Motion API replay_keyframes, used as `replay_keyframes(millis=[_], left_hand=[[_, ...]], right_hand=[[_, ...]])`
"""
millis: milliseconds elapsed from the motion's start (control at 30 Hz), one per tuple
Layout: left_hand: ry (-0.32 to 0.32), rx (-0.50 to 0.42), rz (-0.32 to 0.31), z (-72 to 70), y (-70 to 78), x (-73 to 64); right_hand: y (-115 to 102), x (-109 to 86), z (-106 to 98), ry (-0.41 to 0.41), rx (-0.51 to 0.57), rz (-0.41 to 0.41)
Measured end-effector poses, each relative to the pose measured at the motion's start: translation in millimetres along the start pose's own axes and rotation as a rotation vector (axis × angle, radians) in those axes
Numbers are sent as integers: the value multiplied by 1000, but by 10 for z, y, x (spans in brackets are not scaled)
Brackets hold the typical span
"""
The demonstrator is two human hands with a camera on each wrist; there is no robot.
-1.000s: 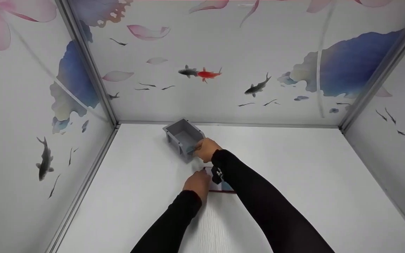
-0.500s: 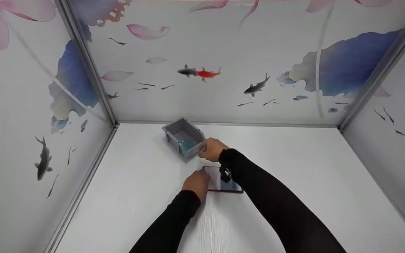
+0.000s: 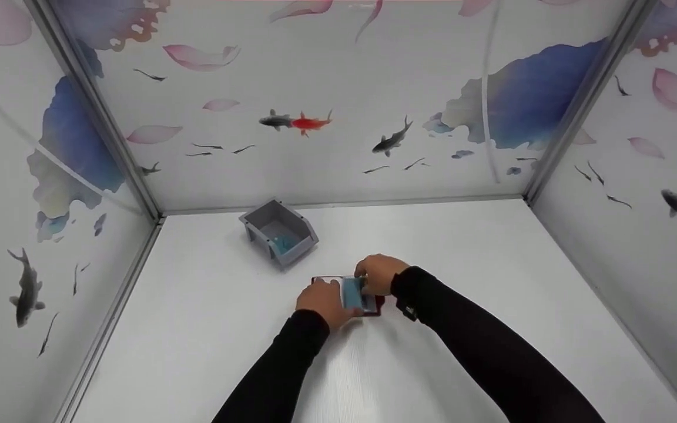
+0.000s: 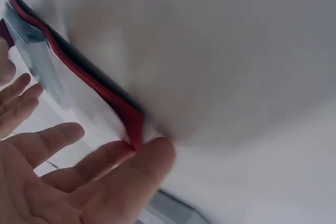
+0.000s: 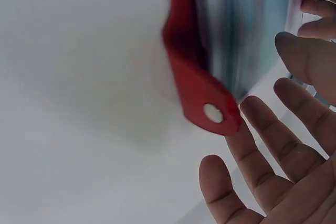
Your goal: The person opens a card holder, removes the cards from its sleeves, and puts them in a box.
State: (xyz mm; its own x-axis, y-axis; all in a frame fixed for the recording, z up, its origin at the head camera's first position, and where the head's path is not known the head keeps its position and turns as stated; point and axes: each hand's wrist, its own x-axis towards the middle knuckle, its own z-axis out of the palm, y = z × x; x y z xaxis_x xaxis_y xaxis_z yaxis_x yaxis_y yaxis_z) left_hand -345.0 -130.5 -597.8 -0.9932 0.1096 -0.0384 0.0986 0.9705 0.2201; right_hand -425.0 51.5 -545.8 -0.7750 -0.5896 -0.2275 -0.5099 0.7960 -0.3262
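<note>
A red card holder (image 3: 379,306) lies spread between my hands in the head view, with clear sleeves (image 5: 226,24) and light-blue contents (image 3: 351,292). In the left wrist view, the thumb and a finger of my left hand (image 4: 68,182) pinch a corner of its red cover (image 4: 100,88). My right hand (image 3: 382,274) is at the opposite side. The right wrist view has its fingers (image 5: 281,142) spread and fairly straight, tips right at the sleeve edges and behind a red flap (image 5: 197,98) with a pale round snap (image 5: 213,113).
Behind and left of the hands, a grey open-front bin (image 3: 256,235) stands on the white table (image 3: 462,252). Light-blue items (image 3: 284,242) lie inside it. Printed panels (image 3: 327,170) with metal rails enclose the back and both sides.
My right hand has left the bin and come back to the card holder; blue items now show in the bin. The left hand has shifted on the holder. The head view has turned right.
</note>
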Motion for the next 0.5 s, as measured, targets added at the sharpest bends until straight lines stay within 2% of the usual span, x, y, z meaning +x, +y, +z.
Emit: replay_keyframes(millis=[233,333,500], left_hand=[[-1,49,0,15,34,15],[6,45,23,8,29,27],[6,28,67,7,57,38]], right_hand=[[90,-147,48,24,33,-46],[130,-214,77,9,51,-63],[187,-285,111,39,77,-78]])
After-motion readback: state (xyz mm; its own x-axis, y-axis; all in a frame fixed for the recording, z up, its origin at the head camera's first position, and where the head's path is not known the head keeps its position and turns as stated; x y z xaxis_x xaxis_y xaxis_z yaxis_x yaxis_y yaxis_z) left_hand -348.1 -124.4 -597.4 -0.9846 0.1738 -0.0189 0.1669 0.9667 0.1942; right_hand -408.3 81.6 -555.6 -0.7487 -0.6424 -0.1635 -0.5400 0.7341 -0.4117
